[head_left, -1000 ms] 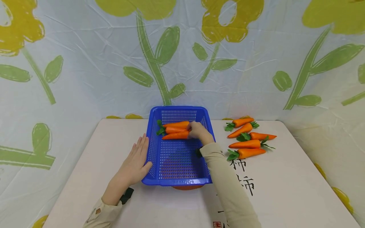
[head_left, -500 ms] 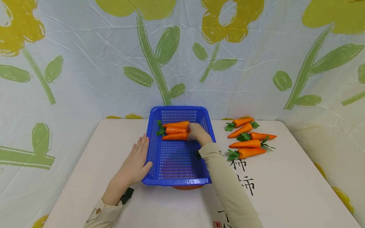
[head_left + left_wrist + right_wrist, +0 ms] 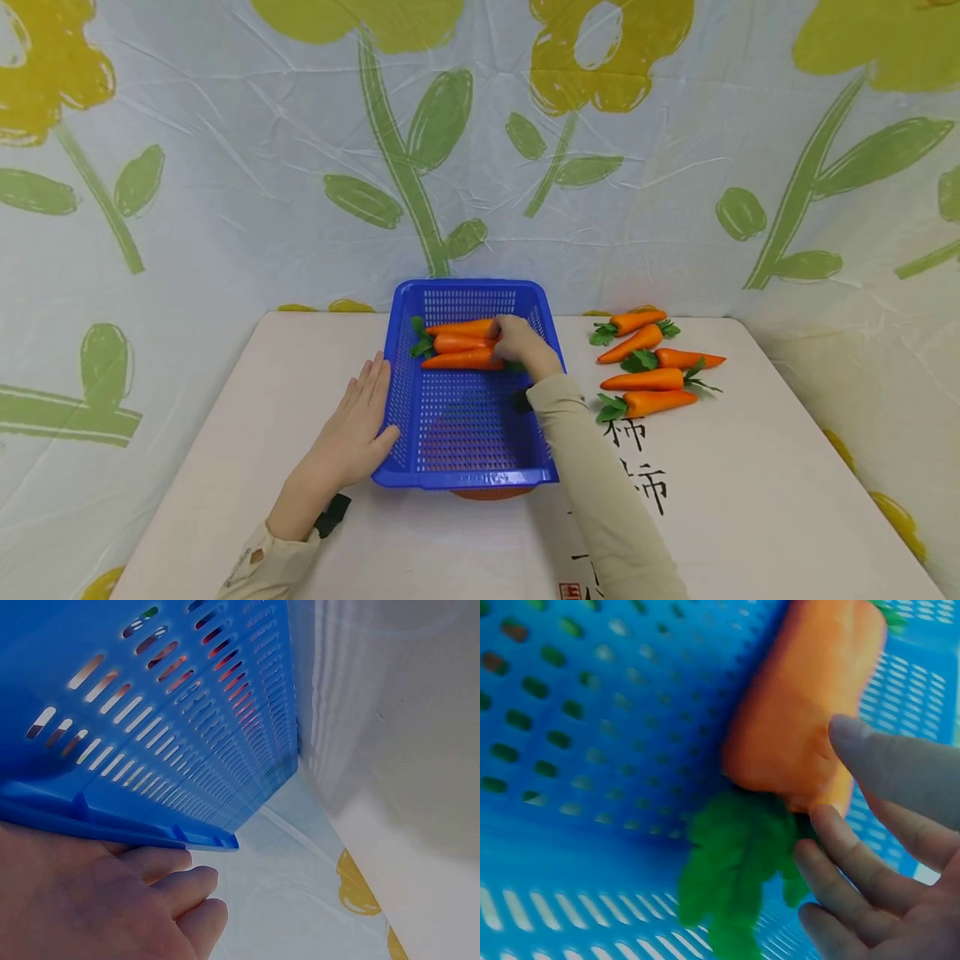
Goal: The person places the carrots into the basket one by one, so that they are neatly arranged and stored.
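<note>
Inside a blue plastic basket [image 3: 480,478] three orange carrots lie side by side near the far end. The nearest carrot [image 3: 463,359] points left, its green leaves by my right hand. My right hand [image 3: 521,343] is over the right ends of the carrots. In the right wrist view, its thumb [image 3: 870,742] lies against a large carrot [image 3: 799,697], and the other fingers are loosely bent beside the leaves [image 3: 735,862]. My left hand [image 3: 348,437] lies flat along the basket's left side, fingers straight, under the rim in the left wrist view.
Several more carrots [image 3: 645,379] with green tops lie on the white table to the right of the basket. A reddish-brown round shape [image 3: 493,493] shows under the basket's near edge. A flower-printed cloth [image 3: 285,167] hangs close behind the table.
My right hand has lifted slightly off the nearest carrot, so that carrot's right end and leaves now show. The carrot has slid a little left. My left hand stays put.
</note>
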Motion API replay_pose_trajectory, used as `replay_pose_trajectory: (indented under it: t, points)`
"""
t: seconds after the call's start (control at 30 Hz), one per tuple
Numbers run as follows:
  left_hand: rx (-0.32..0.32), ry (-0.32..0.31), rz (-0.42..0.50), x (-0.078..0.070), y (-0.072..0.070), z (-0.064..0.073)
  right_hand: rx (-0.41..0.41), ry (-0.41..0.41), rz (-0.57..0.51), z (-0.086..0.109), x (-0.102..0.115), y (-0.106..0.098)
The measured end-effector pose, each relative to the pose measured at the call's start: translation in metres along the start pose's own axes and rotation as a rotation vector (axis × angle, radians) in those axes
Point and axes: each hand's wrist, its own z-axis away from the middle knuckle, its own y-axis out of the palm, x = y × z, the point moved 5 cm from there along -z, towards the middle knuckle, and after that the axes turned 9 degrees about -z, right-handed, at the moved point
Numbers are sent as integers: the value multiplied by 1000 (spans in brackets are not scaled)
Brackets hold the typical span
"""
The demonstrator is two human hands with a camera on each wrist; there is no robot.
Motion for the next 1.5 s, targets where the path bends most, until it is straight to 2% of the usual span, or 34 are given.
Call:
replay_pose_trajectory:
  t: [0.07, 0.3, 0.47, 0.6, 0.77, 1.1, 1.27, 1.5]
  points:
    - [1, 1, -1, 0, 0, 0, -7, -27, 10, 0, 3, -6]
    - [-22, 14, 4, 0, -1, 0, -32, -8, -89, 6, 14, -27]
    - [-17, 15, 7, 0, -1, 0, -46, -19, -107, 12, 22, -40]
    - [-20, 15, 5, 0, -1, -1, -63, -51, -124, 16, 28, -50]
    - [-11, 14, 6, 0, -1, 0, -86, -88, -195, 26, 36, -61]
    - [1, 10, 9, -1, -2, 0, -123, -101, -295, 54, 47, -87]
    - [-6, 13, 6, -1, -2, 0, -151, -138, -315, 69, 50, -99]
    - [-9, 10, 2, 0, 0, 0, -229, -213, -305, 92, 51, -113]
